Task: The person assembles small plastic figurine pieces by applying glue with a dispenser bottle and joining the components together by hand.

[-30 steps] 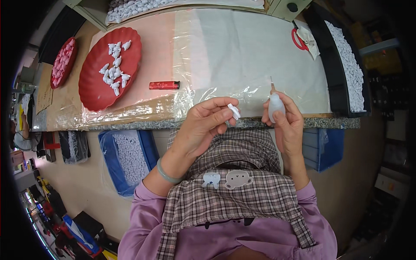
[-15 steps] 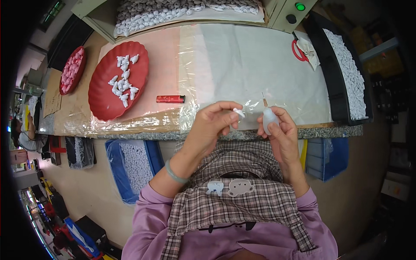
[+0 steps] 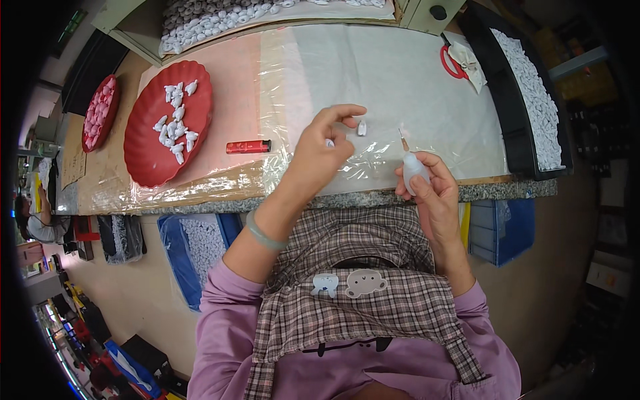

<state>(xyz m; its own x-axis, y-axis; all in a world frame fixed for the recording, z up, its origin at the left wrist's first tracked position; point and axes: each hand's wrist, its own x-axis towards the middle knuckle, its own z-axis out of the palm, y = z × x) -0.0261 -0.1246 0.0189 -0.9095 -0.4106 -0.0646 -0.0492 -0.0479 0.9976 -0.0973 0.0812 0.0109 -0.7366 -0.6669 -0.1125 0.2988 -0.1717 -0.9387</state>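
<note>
In my right hand [image 3: 430, 183] is a small translucent squeeze bottle [image 3: 415, 172] with a thin needle tip pointing up and away from me. My left hand [image 3: 323, 143] is over the covered table, index finger stretched and thumb apart from it. A small white piece [image 3: 329, 143] shows within its bent fingers, mostly hidden. Just beyond the fingertips, a small white figure [image 3: 361, 127] rests on the sheet, apart from the hand. A red lighter [image 3: 249, 147] lies left of this hand. Several white animal-shaped figures lie in a red scalloped dish [image 3: 143, 143] farther left.
A smaller red bowl [image 3: 89, 142] of pink pieces sits at far left. Red-handled scissors [image 3: 453, 63] lie at back right, beside a black tray [image 3: 517, 127] of white pieces. An open-fronted box [image 3: 137, 33] stands at the back. Blue bins [image 3: 173, 267] stand below the table edge.
My left hand has moved forward and its fingertips have parted. A white figure now rests on the sheet beyond them. The right hand still holds the bottle, and the view has shifted slightly.
</note>
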